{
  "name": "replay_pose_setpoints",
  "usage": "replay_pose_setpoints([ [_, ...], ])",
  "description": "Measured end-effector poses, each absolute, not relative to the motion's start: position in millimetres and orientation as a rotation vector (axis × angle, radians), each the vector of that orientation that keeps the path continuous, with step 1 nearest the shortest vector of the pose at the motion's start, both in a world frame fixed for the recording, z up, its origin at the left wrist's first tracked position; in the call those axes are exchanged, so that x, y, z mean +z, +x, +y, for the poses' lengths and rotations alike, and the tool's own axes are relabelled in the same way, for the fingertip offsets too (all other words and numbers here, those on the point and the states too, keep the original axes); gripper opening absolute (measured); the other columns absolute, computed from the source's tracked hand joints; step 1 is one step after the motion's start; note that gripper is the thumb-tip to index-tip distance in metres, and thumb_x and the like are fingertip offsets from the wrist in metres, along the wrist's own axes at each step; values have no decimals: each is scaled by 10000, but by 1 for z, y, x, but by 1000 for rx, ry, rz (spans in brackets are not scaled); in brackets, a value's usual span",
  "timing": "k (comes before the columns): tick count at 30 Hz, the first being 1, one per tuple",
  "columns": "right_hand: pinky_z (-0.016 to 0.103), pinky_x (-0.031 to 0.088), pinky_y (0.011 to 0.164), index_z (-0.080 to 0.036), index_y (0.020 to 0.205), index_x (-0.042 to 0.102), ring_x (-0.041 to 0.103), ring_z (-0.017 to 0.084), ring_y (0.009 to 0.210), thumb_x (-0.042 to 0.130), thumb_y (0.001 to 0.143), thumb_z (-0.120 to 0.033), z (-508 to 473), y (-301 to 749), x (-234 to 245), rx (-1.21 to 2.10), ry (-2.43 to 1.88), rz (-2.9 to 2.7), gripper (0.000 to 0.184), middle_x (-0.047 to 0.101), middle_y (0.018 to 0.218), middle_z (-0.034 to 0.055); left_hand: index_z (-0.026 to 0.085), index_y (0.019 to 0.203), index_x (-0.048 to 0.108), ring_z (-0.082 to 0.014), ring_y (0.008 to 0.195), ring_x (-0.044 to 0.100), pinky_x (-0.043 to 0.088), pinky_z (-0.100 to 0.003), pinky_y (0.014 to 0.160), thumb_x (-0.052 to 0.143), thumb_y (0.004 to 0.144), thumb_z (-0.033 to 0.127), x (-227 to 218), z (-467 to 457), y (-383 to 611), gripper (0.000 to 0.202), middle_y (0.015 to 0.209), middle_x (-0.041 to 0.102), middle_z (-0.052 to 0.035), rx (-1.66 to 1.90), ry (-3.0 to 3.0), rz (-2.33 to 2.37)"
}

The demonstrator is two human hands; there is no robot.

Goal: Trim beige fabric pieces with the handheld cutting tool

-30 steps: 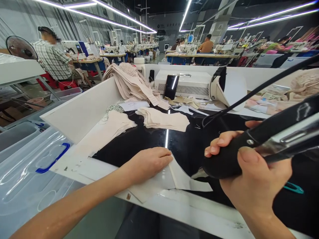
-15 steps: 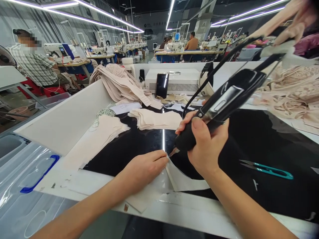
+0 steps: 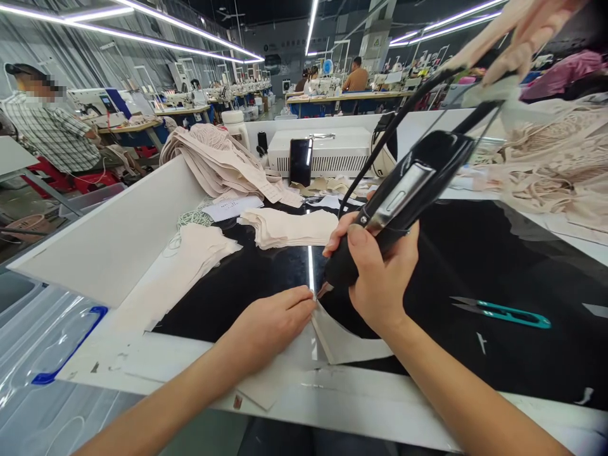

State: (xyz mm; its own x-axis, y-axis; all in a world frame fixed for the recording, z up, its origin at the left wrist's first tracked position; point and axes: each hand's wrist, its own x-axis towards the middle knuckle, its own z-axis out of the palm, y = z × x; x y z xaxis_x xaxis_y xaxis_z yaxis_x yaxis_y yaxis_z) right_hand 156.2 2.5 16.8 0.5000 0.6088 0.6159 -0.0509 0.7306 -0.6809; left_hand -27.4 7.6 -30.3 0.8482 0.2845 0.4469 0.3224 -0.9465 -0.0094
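Observation:
My right hand [image 3: 380, 278] is wrapped around a black corded handheld tool [image 3: 399, 196] with a silver lever and a copper-coloured tip. The tip points down at the edge of a beige fabric piece [image 3: 354, 345] on the black mat [image 3: 441, 266]. Close beside that tip, my left hand [image 3: 270, 323] has its fingers pressed together on the fabric's upper corner; its fingertips partly hide the contact. Beyond both hands lies a stack of beige fabric pieces [image 3: 289, 227], and another beige stack [image 3: 190, 266] is at the left. Teal thread snips [image 3: 503, 311] rest right of my right hand.
A white box [image 3: 323, 152] and a dark phone [image 3: 301, 161] stand at the back. Beige fabric strips [image 3: 213, 158] are heaped over the white side panel [image 3: 118, 240]. The tool's cable [image 3: 380, 136] rises to the right. A person in a checked shirt [image 3: 47, 130] sits far left.
The whole scene has shifted slightly left in view. Both hands keep their grip, and the tool's tip stays beside my left fingertips at the fabric edge.

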Motion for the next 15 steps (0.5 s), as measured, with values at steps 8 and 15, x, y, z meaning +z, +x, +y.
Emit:
replay_pose_setpoints([
  [8,290,637,574,-302,1061,608,657,122,600,931,905,-475,-8,158,20,447,-676,-935,398,723,838,-72,152,1196,737,-183,1115,836,717,-258,890,413,1226,176,-30,8,-30,326,1236,831,-89,-661,-2994,-502],
  [15,278,637,558,-298,1066,606,664,121,593,949,873,-521,-16,159,20,450,-689,-921,452,724,820,-77,153,1188,751,-192,1062,844,725,-266,843,416,1223,189,-26,8,-31,338,1291,817,-120,-683,-3010,-531],
])
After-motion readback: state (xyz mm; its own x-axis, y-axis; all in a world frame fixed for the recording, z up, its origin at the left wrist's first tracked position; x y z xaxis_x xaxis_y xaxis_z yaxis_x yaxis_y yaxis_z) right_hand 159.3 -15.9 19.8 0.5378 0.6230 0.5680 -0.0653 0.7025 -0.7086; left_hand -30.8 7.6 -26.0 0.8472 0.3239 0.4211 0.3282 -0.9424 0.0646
